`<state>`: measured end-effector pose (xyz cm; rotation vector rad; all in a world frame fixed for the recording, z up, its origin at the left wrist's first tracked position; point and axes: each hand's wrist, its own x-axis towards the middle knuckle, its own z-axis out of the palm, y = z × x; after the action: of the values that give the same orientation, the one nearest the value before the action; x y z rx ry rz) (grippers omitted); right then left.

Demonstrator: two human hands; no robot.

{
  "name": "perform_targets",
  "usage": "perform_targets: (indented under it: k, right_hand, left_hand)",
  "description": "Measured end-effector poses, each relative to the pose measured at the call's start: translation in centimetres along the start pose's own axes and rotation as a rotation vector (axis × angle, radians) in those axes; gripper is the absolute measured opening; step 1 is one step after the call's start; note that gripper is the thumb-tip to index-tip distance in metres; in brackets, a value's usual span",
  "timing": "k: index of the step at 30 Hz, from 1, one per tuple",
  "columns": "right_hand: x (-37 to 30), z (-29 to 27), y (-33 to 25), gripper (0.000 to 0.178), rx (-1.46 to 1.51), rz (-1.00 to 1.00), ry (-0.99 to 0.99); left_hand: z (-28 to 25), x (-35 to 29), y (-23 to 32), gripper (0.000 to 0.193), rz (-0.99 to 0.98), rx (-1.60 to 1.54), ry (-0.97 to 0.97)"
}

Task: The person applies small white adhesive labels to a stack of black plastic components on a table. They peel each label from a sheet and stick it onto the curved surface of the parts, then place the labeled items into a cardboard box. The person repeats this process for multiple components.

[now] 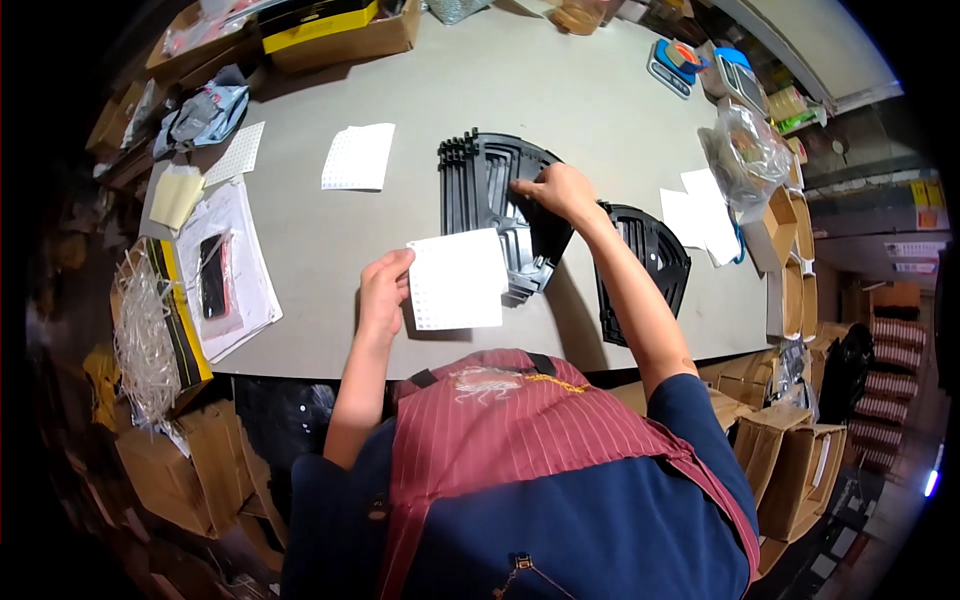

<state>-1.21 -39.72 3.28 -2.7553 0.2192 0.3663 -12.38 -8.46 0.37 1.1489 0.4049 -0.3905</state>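
Observation:
My left hand (384, 288) pinches the left edge of a white sheet of small printed stickers (458, 282), held above the near part of the table. A stack of black, fan-shaped plastic trays (462, 195) with ribbed, slotted surfaces lies just beyond and to the right of the sheet, which covers part of its near left side. Over the stack's right half, my right hand (560, 192) is closed, its fingertips down at the top tray. What those fingers hold, if anything, is too small to make out. Beyond my right forearm lies another black fan-shaped tray (650, 250), partly hidden by it.
Another sticker sheet (358, 157) lies left of the stack. Papers and a phone (214, 276) in a clear bag rest at the left edge. White paper pieces (700, 215), a clear plastic bag (750, 150) and a small scale (670, 72) are at right. Cardboard boxes (345, 40) line the back.

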Motion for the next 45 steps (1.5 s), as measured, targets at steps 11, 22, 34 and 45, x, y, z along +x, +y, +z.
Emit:
perform_targets:
  k: [11, 22, 34, 45]
  right_hand:
    - [-7.7, -12.1, 16.3, 0.051, -0.002, 0.193, 0.148]
    - [-11.2, -5.5, 22.1, 0.054, -0.362, 0.064, 0.058]
    - [-0.8, -2.7, 2.8, 0.023, 0.296, -0.509, -0.124]
    - [4.2, -0.6, 0.0, 0.046, -0.230, -0.272, 0.139]
  left_hand:
    - [-2.1, 1.4, -0.2, 0.024, 0.033, -0.024, 0.039]
    - [-1.2, 2.3, -2.6, 0.027, -0.029, 0.072, 0.014]
    - [-1.1, 2.5, -3.3, 0.024, 0.033, 0.054, 0.053]
    - [-1.2, 1.5, -3.2, 0.024, 0.107, 0.060, 0.018]
